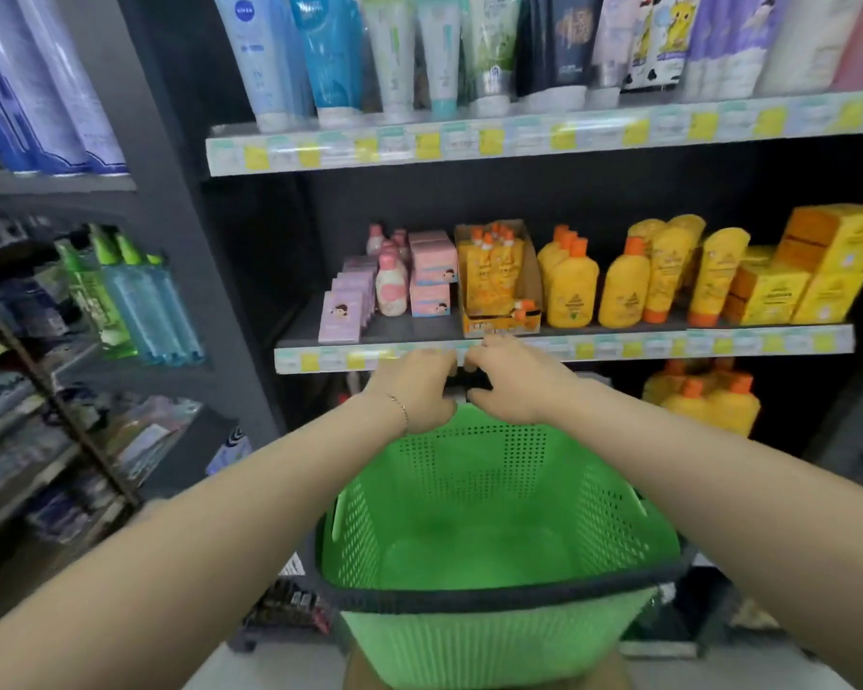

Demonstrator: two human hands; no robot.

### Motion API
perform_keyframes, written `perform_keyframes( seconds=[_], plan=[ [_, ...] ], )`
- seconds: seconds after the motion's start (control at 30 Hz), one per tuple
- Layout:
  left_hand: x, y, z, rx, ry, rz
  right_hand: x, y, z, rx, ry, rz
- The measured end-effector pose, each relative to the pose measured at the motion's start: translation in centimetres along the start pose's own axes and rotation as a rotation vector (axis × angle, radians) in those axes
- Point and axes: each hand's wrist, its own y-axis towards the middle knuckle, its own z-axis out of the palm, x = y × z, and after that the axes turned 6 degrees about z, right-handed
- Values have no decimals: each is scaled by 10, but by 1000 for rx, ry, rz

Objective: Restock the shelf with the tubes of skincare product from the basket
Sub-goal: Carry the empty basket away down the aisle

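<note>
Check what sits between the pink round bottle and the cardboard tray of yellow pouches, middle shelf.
Head view: stacked pink cardboard boxes fill the gap between pink round bottle and cardboard pouch tray.

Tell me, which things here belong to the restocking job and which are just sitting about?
Part of the job:
green basket, no tubes visible inside
left hand and right hand, at its far rim
tubes standing on the top shelf

Just sitting about:
yellow bottles
pink boxes
green and blue bottles at the left
</note>
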Motion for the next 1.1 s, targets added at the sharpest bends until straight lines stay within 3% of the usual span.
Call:
perform_keyframes(
  seconds=[0.33, 0.6, 0.83, 1.1],
  plan=[
    [-42, -71, 46, 202, -317, 62, 20, -81, 49, 144, 144, 196],
    [-58, -113, 68, 355, -400, 133, 26, -127, 58, 395, 155, 203],
    [-65, -132, 76, 222, -272, 138, 27, -142, 50, 297, 226, 206],
    [-65, -122, 51, -175, -234, 58, 23, -145, 42, -94, 396, 156]
  ],
)
